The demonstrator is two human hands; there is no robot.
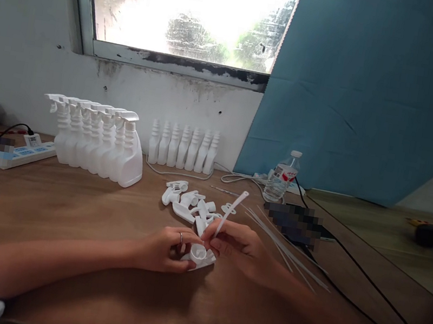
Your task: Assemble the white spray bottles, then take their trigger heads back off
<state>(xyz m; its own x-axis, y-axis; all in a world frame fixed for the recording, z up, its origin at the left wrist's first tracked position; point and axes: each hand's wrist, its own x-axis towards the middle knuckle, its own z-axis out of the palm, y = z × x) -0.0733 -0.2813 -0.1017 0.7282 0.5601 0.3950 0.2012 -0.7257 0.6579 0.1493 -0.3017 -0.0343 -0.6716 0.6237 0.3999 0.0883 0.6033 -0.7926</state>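
On the brown wooden counter (90,207), near its front edge, the left hand (171,251) of the person is grasping a small white plastic sprayer part with a round hollow collar (198,254), the thumb at its near side and the forefinger at its far side. The collar's opening looks upward, toward the head camera. The long axis of the part seems to run across, from left to right, but fingers cover a piece of it, so I cannot tell which way its front end points. The right hand (238,246) pinches a slender white plastic stick (231,215) between thumb and fingers. This stick stands tilted: its wider end points up, away from the person and to the right, while its lower end is hidden in the grip, just beyond the collar. From the right fingertips, therefore, the collar lies to the left and toward the person, very near; whether they touch it I cannot tell. The left hand is the nearer one, since it holds the part itself. Behind both hands lies a loose pile of white plastic trigger heads (184,212), and to the right of it some long thin whitish strips (276,238) run diagonally on the counter.
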